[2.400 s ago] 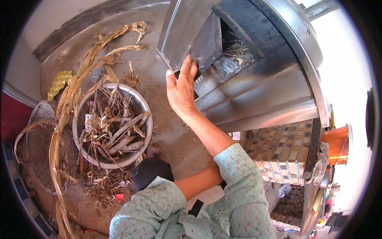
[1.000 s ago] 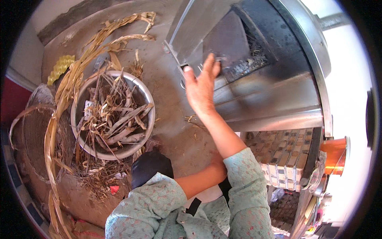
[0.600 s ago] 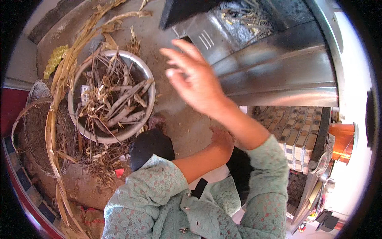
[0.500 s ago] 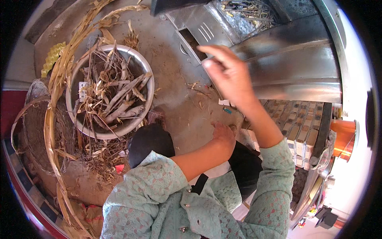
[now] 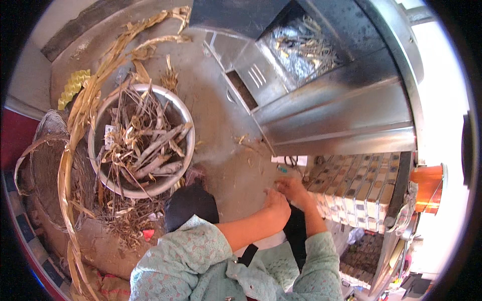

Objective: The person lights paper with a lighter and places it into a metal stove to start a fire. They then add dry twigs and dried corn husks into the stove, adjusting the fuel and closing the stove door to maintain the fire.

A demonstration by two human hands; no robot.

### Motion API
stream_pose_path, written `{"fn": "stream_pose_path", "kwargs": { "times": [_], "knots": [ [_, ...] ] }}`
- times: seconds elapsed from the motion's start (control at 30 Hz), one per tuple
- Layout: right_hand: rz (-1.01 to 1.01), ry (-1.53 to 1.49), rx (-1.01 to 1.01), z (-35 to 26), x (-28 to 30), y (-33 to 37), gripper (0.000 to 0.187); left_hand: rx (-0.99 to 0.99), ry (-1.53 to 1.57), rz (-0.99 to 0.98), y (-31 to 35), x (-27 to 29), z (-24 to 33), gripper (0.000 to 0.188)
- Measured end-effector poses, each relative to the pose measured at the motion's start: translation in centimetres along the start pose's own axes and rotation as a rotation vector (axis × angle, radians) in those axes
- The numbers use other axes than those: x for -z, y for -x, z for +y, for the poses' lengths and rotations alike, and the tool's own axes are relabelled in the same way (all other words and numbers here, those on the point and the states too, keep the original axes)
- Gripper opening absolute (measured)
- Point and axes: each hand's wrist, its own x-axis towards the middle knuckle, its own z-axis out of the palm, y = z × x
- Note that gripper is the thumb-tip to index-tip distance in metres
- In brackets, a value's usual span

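My left hand (image 5: pixel 277 206) is curled closed over my dark-trousered knee, the forearm crossing from the left. Close against its far right side is my right hand (image 5: pixel 295 191), fingers bent in toward the left hand's fingertips. Whatever the fingers may hold is hidden or too small to name. Just beyond the hands, a small teal object (image 5: pixel 282 170) lies on the floor by a white card-like piece (image 5: pixel 300 160). Ahead to the right, a metal stove (image 5: pixel 341 115) has thin sticks (image 5: pixel 311 47) lying in its open firebox.
A metal basin (image 5: pixel 190 145) heaped with broken branches (image 5: pixel 155 150) stands on the left. Long dry stalks (image 5: pixel 65 180) and a woven basket (image 5: pixel 42 170) lie beside it. A tiled ledge (image 5: pixel 351 185) and an orange bucket (image 5: pixel 429 188) are at the right.
My right hand has come down and back from in front of the stove to beside my left hand. The left hand stays by the knee. The view has shifted slightly.
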Motion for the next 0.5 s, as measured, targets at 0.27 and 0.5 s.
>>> {"fn": "stream_pose_path", "kwargs": {
  "times": [0.27,0.5],
  "knots": [
    [0.139,-0.260,-0.163,-0.8,-0.7,3.9,0.029,-0.044,0.043,0.152,0.5,0.5,-0.6,0.040],
    [0.491,-0.264,-0.347,-0.9,5.3,11.1,0.033,0.048,0.085,0.122,0.4,1.2,-1.1,0.044]
  ]
}}
